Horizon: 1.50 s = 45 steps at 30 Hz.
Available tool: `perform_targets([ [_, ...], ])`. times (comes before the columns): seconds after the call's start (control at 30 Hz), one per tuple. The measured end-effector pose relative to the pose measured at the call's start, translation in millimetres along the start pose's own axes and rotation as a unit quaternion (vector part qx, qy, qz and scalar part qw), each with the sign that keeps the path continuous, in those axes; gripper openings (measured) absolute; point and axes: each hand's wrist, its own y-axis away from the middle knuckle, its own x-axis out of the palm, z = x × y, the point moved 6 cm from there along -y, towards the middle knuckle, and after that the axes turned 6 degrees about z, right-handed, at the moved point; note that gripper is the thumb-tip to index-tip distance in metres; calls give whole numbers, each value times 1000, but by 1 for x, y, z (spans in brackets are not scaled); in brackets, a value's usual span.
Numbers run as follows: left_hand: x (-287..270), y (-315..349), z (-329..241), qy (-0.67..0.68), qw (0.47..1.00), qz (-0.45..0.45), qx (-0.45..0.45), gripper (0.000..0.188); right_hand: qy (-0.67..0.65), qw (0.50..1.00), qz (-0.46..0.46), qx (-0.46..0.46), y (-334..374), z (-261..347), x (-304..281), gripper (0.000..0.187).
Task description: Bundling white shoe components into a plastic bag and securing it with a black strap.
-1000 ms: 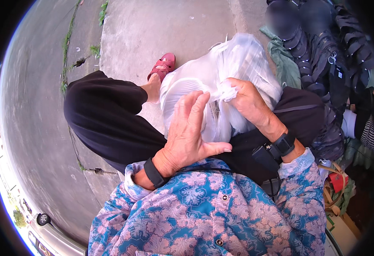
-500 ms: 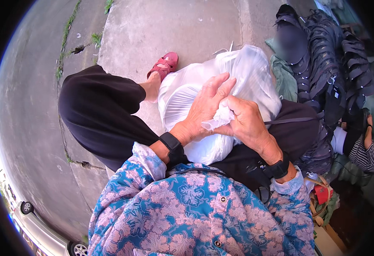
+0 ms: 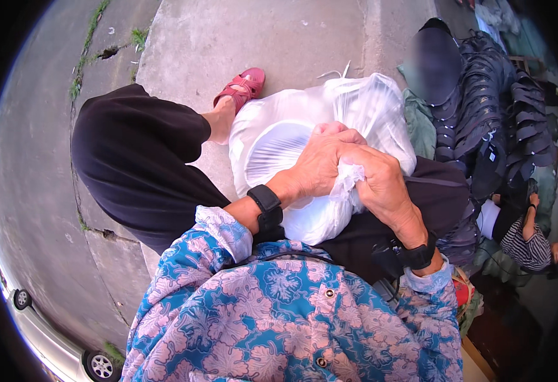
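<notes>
A bulging white plastic bag (image 3: 279,108) rests between my legs, and pale round ribbed shapes show through its thin film. My right hand (image 3: 386,184) is closed round the bag's gathered top, with a crumpled white end sticking out beside the thumb. Close against it, my left hand (image 3: 317,162) has its fingers curled in on the bunched plastic; their tips are partly hidden behind the hands. At the far side of the bag, a thin twisted corner of plastic stands up.
Stacks of dark caps (image 3: 482,108) lie to the right, next to a green cloth (image 3: 416,121). Another person in a striped top (image 3: 528,245) is at the far right. A silver car (image 3: 43,340) stands at lower left on the concrete ground (image 3: 209,38).
My left hand's raised fingers have folded down and closed in beside my right hand. The crumpled plastic end has shifted slightly right with the right hand's grip.
</notes>
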Motion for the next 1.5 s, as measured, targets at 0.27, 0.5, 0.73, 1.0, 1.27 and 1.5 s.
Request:
perform_targets([
  [0.27,3,-2,-4,-63,998,7,5,22,-130,977,-22,169,28,-22,-30,36],
  [0.5,3,-3,-8,-73,997,18,9,9,-100,975,-63,187,27,-37,-82,23],
  [0.73,6,-2,-6,-55,997,37,-24,12,-124,947,21,295,51,-21,-126,17],
  [1.0,3,-1,-6,-28,999,-8,-32,11,-46,902,-34,429,179,-19,-229,18],
  [1.27,9,1,4,-53,996,15,-68,9,-214,817,-456,281,317,22,-387,29],
  [1.5,9,8,26,128,980,-72,-137,6,-70,845,-511,144,436,99,-502,35],
])
